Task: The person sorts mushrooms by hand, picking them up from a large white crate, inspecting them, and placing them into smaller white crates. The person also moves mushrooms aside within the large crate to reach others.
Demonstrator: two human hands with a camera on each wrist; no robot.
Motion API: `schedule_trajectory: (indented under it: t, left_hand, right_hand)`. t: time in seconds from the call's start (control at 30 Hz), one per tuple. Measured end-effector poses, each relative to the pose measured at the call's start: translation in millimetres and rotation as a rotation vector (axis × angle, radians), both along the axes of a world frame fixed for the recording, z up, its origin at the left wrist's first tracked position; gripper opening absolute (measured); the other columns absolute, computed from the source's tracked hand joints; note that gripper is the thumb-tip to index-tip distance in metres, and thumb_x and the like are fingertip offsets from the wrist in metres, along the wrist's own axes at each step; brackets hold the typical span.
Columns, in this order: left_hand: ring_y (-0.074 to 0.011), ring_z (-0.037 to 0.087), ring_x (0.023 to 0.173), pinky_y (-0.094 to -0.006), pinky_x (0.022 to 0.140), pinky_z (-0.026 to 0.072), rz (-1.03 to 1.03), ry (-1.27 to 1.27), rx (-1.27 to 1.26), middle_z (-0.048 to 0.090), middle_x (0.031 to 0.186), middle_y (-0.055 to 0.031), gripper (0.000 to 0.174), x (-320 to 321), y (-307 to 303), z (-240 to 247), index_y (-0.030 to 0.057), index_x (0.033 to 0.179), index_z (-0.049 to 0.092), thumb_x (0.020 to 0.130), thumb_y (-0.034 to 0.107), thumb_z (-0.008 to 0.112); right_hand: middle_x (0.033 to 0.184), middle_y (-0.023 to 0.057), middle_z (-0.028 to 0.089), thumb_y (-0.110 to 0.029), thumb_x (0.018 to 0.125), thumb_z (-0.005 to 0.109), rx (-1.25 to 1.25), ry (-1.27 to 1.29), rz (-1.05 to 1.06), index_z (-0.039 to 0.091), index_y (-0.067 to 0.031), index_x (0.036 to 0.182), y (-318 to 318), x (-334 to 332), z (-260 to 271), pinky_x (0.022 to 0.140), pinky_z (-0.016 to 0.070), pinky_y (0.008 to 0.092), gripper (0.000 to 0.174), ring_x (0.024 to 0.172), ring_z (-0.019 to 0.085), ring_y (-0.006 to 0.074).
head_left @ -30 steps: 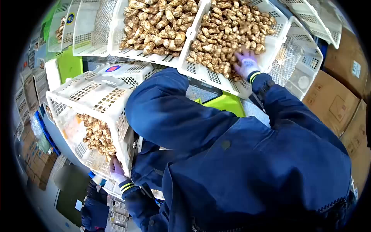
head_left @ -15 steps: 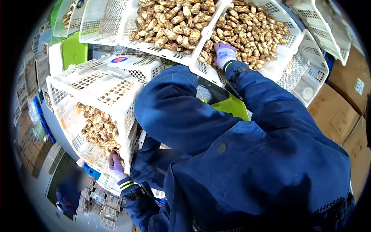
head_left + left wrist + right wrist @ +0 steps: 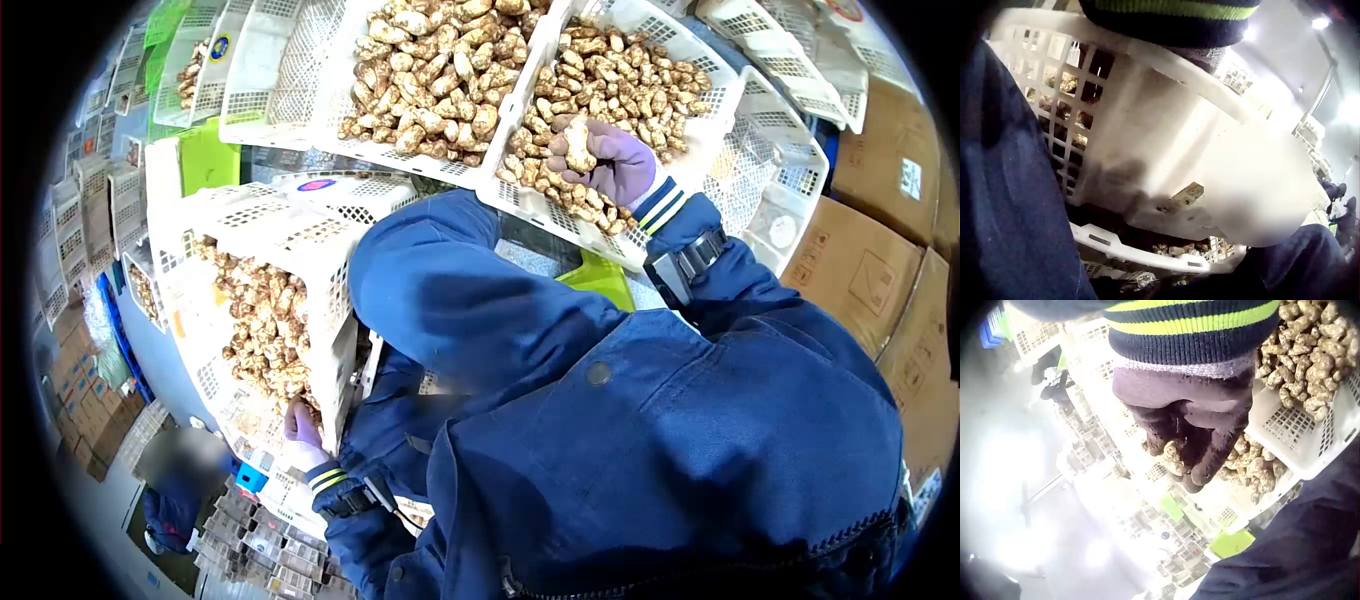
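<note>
A knobbly brown-and-white tuber (image 3: 579,145) is gripped between the thumb and fingers of my gloved right hand (image 3: 622,165), held above a white crate (image 3: 690,40) of similar tubers. The right wrist view shows the tuber (image 3: 1174,456) poking out from the curled, dirt-stained glove (image 3: 1185,394). At the lower corner of a tilted white crate (image 3: 335,290), my gloved left hand (image 3: 303,430) reaches over the rim beside the tuber pile (image 3: 268,330). The crate's wall (image 3: 1160,119) hides most of that hand in the left wrist view; I cannot tell whether it holds a tuber.
Another white crate (image 3: 340,120) of larger tubers adjoins the right hand's crate. An overlapping white crate (image 3: 760,180) stands right of them, then cardboard boxes (image 3: 865,270). Bright green plastic (image 3: 600,283) shows below. Another person (image 3: 170,515) is at lower left.
My right hand has moved from resting among the tubers to above them, lifting one tuber, its palm turned over. The left hand stays at the tilted crate's corner.
</note>
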State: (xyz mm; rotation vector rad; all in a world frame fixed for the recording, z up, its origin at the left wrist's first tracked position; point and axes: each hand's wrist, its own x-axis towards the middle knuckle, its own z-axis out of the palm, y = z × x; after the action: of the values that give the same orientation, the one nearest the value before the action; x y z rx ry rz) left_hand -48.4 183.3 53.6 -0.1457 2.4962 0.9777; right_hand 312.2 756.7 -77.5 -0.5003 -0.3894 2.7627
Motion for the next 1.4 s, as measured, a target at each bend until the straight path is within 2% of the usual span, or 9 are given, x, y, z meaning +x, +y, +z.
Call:
schedule_trajectory:
  t: [0.3, 0.5, 0.6, 0.63, 0.67, 0.83, 1.0, 1.2, 1.4]
  left_hand:
    - [-0.0216, 0.056, 0.111, -0.0341, 0.095, 0.0453, -0.158, 0.616, 0.136, 0.057, 0.127, -0.016, 0.042, 71.9, 141.1, 82.4, -0.006, 0.135, 0.047, 0.099, 0.017, 0.046]
    - [-0.0237, 0.053, 0.122, -0.0362, 0.099, 0.0452, -0.411, -0.38, 1.001, 0.048, 0.139, -0.0156, 0.06, 149.9, 227.2, 81.8, 0.0066, 0.148, 0.029, 0.103, 0.045, 0.033]
    - [-0.026, 0.053, 0.121, -0.0376, 0.103, 0.043, -0.499, 0.056, 0.854, 0.05, 0.137, -0.0156, 0.046, 166.4, 241.5, 74.7, 0.0034, 0.138, 0.042, 0.105, 0.035, 0.036]
    - [-0.0246, 0.053, 0.119, -0.0331, 0.097, 0.0451, -0.389, -0.315, 1.16, 0.049, 0.135, -0.0172, 0.043, 152.5, 224.8, 70.0, -0.0009, 0.135, 0.043, 0.104, 0.029, 0.04]
    - [-0.0232, 0.052, 0.118, -0.0285, 0.092, 0.0472, -0.193, -0.698, 1.393, 0.048, 0.132, -0.0188, 0.041, 138.5, 208.3, 65.1, -0.0051, 0.131, 0.044, 0.103, 0.024, 0.044]
    - [-0.0163, 0.061, 0.074, -0.0229, 0.062, 0.0496, -0.119, -0.023, 0.693, 0.062, 0.094, -0.012, 0.037, 135.7, 171.7, 79.4, -0.0058, 0.114, 0.056, 0.099, 0.028, 0.051]
    - [-0.0177, 0.063, 0.076, -0.0249, 0.059, 0.0513, -0.007, -0.292, 1.115, 0.064, 0.09, -0.0068, 0.041, 88.8, 137.0, 73.2, 0.0018, 0.105, 0.061, 0.096, 0.041, 0.056]
    - [-0.0182, 0.057, 0.069, -0.0275, 0.056, 0.0471, 0.261, 0.006, 0.698, 0.062, 0.085, -0.0092, 0.054, 74.2, 149.7, 84.4, 0.0019, 0.096, 0.062, 0.094, 0.055, 0.052]
    - [-0.0152, 0.052, 0.067, -0.0259, 0.059, 0.0446, 0.418, 0.14, 0.479, 0.058, 0.079, -0.0061, 0.052, 61.4, 153.0, 48.8, 0.0009, 0.093, 0.058, 0.095, 0.052, 0.053]
  right_hand:
    - [0.108, 0.0135, 0.067, -0.015, 0.09, 0.056, 0.661, -0.233, 0.139, 0.052, 0.0017, 0.132, -46.4, -32.2, 136.9, 0.088, 0.0512, 0.0287, 0.045, 0.098, 0.065, 0.0176]
    - [0.101, 0.0149, 0.067, -0.019, 0.086, 0.061, 1.703, 0.073, 0.104, 0.058, -0.0025, 0.124, -121.7, -99.8, 244.3, 0.082, 0.0522, 0.0345, 0.042, 0.091, 0.066, 0.0278]
    - [0.107, 0.019, 0.063, -0.02, 0.082, 0.063, 1.653, 0.226, -0.033, 0.057, -0.0018, 0.122, -156.4, -115.5, 231.2, 0.085, 0.0509, 0.042, 0.044, 0.097, 0.062, 0.0348]
    - [0.107, 0.0196, 0.064, -0.019, 0.081, 0.063, 1.599, 0.175, -0.035, 0.058, -0.0012, 0.12, -148.9, -107.1, 225.8, 0.085, 0.0515, 0.0418, 0.043, 0.097, 0.062, 0.0361]
    - [0.106, 0.0202, 0.064, -0.016, 0.083, 0.061, 1.698, 0.019, -0.094, 0.058, -0.0009, 0.121, -134.7, -97.1, 217.9, 0.085, 0.0521, 0.0414, 0.041, 0.096, 0.064, 0.0344]
    - [0.131, 0.0217, 0.056, -0.03, 0.088, 0.063, 1.622, -1.007, 0.147, 0.048, -0.0077, 0.137, -3.3, -13.4, 51.5, 0.097, 0.0463, 0.0387, 0.055, 0.114, 0.059, 0.0349]
    - [0.127, 0.0226, 0.058, -0.018, 0.084, 0.057, 1.294, -1.85, 0.498, 0.048, -0.01, 0.136, 103.6, 119.8, -70.5, 0.1, 0.0444, 0.0422, 0.053, 0.116, 0.057, 0.0373]
    - [0.131, 0.0216, 0.055, -0.019, 0.081, 0.058, 1.41, -1.766, 0.255, 0.046, -0.0124, 0.139, 153.2, 128.2, -95.2, 0.103, 0.0418, 0.0406, 0.059, 0.12, 0.053, 0.0383]
    - [0.149, 0.0207, 0.034, -0.027, 0.085, 0.06, 1.406, -1.709, 0.736, 0.03, -0.0198, 0.149, 190.6, 117.1, -140.3, 0.111, 0.034, 0.0433, 0.071, 0.136, 0.036, 0.0369]
